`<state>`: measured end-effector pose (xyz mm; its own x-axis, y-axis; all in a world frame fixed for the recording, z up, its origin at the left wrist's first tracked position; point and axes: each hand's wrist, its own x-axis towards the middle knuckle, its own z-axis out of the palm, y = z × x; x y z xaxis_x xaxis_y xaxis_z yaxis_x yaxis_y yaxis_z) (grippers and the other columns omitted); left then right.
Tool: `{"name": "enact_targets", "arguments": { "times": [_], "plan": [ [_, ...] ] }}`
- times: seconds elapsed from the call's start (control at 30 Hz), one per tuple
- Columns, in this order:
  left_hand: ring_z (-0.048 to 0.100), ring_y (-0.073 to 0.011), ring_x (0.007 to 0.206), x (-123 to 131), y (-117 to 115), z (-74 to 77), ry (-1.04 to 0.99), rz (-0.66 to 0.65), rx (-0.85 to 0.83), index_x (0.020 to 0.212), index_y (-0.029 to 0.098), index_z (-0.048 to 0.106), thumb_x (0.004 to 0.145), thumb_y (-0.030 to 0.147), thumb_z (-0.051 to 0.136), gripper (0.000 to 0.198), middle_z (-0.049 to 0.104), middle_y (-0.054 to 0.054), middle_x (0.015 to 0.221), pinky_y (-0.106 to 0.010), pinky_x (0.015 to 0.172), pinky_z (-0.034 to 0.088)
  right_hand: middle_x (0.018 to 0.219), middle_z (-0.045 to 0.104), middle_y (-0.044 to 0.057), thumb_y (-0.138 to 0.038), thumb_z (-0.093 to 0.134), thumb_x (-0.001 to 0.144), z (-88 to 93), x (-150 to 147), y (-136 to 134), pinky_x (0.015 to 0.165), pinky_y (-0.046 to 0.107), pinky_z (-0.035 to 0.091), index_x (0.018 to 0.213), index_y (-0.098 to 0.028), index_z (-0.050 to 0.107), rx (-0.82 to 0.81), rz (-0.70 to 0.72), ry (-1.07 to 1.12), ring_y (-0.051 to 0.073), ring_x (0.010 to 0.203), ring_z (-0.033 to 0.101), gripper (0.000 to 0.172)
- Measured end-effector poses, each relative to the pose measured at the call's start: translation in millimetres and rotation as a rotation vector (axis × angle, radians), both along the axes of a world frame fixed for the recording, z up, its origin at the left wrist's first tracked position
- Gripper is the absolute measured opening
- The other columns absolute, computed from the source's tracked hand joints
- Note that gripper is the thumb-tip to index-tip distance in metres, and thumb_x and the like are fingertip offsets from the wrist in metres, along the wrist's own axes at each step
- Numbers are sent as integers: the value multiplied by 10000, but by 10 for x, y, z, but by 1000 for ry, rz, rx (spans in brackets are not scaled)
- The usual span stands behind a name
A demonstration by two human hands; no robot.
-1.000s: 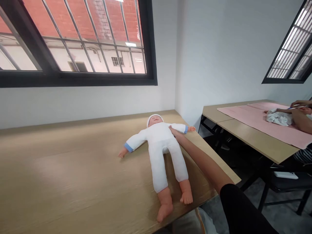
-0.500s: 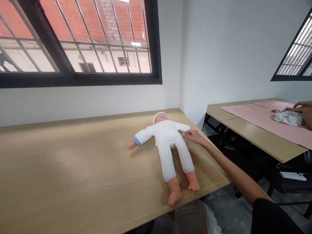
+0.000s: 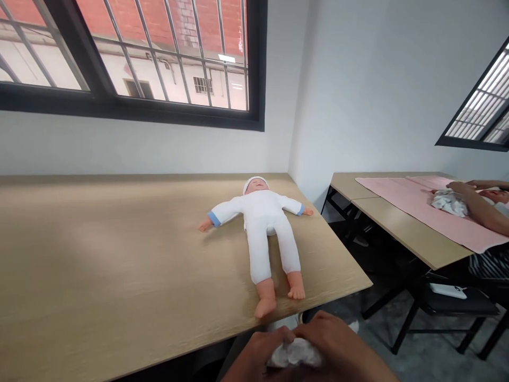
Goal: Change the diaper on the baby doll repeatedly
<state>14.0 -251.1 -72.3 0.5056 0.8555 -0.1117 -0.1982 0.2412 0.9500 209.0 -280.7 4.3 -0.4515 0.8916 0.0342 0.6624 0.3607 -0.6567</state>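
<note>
At the bottom of the head view, below the table edge, my left hand (image 3: 259,351) and my right hand (image 3: 332,335) are close together. Both are closed around a bunched white cloth (image 3: 297,353), partly hidden by my fingers. Beyond them a baby doll (image 3: 262,212) lies on its back on the wooden table (image 3: 131,265), apart from both hands. It wears a white suit with blue cuffs and a white cap. Its arms are spread, and its bare feet point toward me near the front edge.
To the right, past a gap, stands another table (image 3: 413,239) with a pink mat (image 3: 397,199). A co-worker's hands (image 3: 461,190) hold white cloth there beside another doll. A black stool (image 3: 457,305) carries a white object. A barred window (image 3: 167,58) is behind my table.
My right hand has left the doll's arm at the table's right side and come back to the bottom. My left hand has come into view, and both hold white cloth.
</note>
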Motion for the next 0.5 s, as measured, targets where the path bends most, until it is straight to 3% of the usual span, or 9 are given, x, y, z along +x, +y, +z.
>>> {"name": "enact_targets", "arguments": {
  "times": [0.1,0.2,0.27,0.4,0.43,0.5],
  "plan": [
    [592,-190,696,74,-23,165,199,-52,221,784,240,695,652,307,772,168,666,-1,752,-273,652,491,677,713,-50,-373,689,721,-101,59,9,538,315,480,734,-349,728,-76,-85,44,241,612,671,48],
    [616,-199,735,60,25,356,263,33,342,882,230,672,658,331,766,263,677,-20,813,-269,673,504,673,692,-28,-374,636,788,-116,147,28,559,304,470,718,-312,720,-57,-144,95,217,613,651,126],
    [639,-225,803,-6,108,426,222,172,299,894,214,665,648,372,775,313,688,-40,854,-279,711,520,777,690,10,-381,597,833,-132,201,68,635,303,495,768,-281,723,-5,-193,131,213,698,653,173],
    [623,-256,977,-181,338,390,207,625,178,882,200,673,616,475,782,397,699,-55,968,-282,828,514,1071,638,102,-429,565,871,-268,274,192,851,342,500,888,-229,724,115,-269,201,239,1000,608,256],
    [603,-259,1048,-211,392,362,190,675,138,930,203,676,614,474,785,430,694,-56,1039,-283,878,500,1130,618,113,-430,576,866,-318,281,222,900,358,486,896,-225,723,135,-266,228,248,1074,579,254],
    [565,-267,1149,-234,479,306,94,641,34,1031,212,669,622,450,781,486,671,-59,1152,-304,944,479,1224,579,117,-408,592,862,-409,277,268,972,383,454,919,-225,722,159,-242,292,258,1187,517,232]
  ]
}}
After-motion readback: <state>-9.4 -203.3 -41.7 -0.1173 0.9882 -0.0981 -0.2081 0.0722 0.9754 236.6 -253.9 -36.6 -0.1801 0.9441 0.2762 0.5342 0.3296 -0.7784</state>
